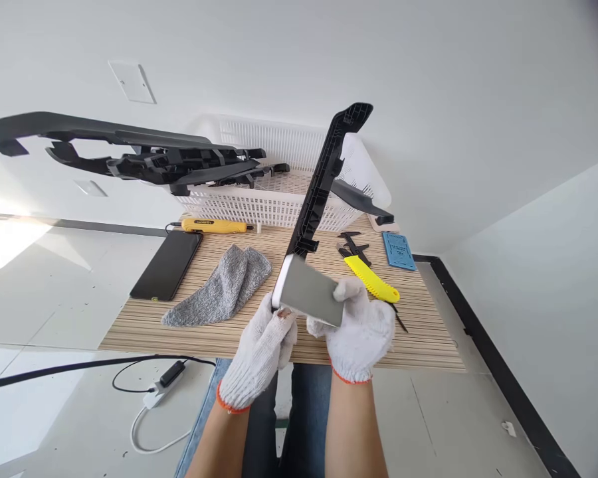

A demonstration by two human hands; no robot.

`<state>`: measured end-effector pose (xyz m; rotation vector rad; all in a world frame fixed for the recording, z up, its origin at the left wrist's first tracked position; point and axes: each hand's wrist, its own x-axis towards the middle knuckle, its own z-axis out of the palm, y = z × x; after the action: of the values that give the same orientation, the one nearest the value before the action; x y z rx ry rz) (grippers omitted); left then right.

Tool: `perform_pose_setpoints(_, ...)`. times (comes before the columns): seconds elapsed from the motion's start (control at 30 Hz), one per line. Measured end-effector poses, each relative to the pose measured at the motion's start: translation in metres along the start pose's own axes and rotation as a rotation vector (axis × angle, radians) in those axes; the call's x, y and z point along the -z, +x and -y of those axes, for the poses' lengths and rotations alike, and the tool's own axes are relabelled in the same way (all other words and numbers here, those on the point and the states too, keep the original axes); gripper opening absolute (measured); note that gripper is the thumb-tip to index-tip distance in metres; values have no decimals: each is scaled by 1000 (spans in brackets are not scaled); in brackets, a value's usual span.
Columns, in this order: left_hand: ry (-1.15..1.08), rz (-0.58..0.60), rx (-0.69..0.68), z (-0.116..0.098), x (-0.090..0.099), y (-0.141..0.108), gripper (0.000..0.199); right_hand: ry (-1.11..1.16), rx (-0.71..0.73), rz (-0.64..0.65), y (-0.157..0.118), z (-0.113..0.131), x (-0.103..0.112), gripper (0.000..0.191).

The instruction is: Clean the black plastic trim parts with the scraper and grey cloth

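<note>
My left hand (263, 352), in a white knitted glove with an orange cuff, grips the lower end of a long black plastic trim piece (321, 179). The piece slants up and away to the right, its ribbed inner side showing. In my right hand (356, 328), gloved the same way, a grey rectangular sanding block (313, 290) with a white edge is pinched between thumb and fingers. The block lies against the trim piece's near end and hides it. Below, on the table, are a grey cloth (224, 285) and a yellow-handled tool (372, 279).
A white plastic basket (259, 207) at the back holds several black trim pieces (179, 159), some jutting far left. A yellow electric tool (214, 226), a black phone (168, 265), black calipers (356, 247) and a blue card-like plate (399, 251) lie on the wooden table (144, 332).
</note>
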<state>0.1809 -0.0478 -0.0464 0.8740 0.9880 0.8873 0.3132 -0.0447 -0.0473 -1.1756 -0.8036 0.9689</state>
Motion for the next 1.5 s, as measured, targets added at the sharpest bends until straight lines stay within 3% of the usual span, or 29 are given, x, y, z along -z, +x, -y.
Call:
perform_pose_setpoints(0.07, -8, -9, 5, -1, -1, 0, 37, -31, -12, -61, 4, -2, -7, 32)
perform_pose_setpoints(0.2, 9, -67, 15, -7, -6, 0, 37, 26, 15, -518, 12, -6, -18, 34)
perform_pose_setpoints(0.23, 15, -78, 20, -10, -8, 0, 37, 45, 3, -498, 13, -7, -18, 34)
perform_pose_setpoints(0.33, 23, -118, 75, -15, -12, -1, 37, -39, -49, -179, 13, -9, -14, 33)
perform_pose_setpoints(0.37, 18, -129, 83, -16, -13, -1, 37, -81, -33, -193, 12, -9, -13, 32)
perform_pose_setpoints(0.47, 16, -130, 52, -18, -13, -1, 40, -77, 63, -496, 10, -9, -14, 31)
perform_pose_setpoints(0.5, 27, -117, 41, -19, -13, -1, 41, -54, 47, -468, 10, -9, -15, 32)
perform_pose_setpoints(0.57, 55, -101, 46, -20, -13, -1, 40, -46, -31, -242, 9, -9, -17, 32)
perform_pose_setpoints(0.6, 65, -104, 53, -20, -13, -1, 39, -57, -49, -187, 9, -9, -17, 32)
perform_pose_setpoints(0.63, 70, -113, 56, -20, -13, -1, 37, -70, -36, -226, 9, -9, -18, 31)
perform_pose_setpoints(0.7, 67, -142, 51, -20, -13, -1, 36, -46, 38, -465, 10, -8, -19, 31)
perform_pose_setpoints(0.73, 65, -148, 46, -19, -12, -1, 36, -4, 44, -519, 10, -7, -19, 32)
perform_pose_setpoints(0.87, 94, -141, 47, -18, -12, -2, 37, 47, -138, -184, 9, -4, -22, 40)
perform_pose_setpoints(0.9, 95, -149, 48, -18, -12, -2, 36, 21, -145, -205, 8, -4, -24, 41)
perform_pose_setpoints(1.0, 87, -162, 52, -21, -14, -3, 33, 26, -94, -457, 9, -5, -27, 43)
perform_pose_setpoints(1.03, 84, -153, 51, -22, -14, -3, 35, 63, -93, -487, 10, -6, -27, 43)
perform_pose_setpoints(1.23, 52, -137, 41, -19, -15, 0, 43, 193, -117, -483, 12, -7, -19, 46)
perform_pose_setpoints(1.5, 74, -113, -10, -9, -10, 2, 42, 96, -164, -406, 3, -3, -23, 47)
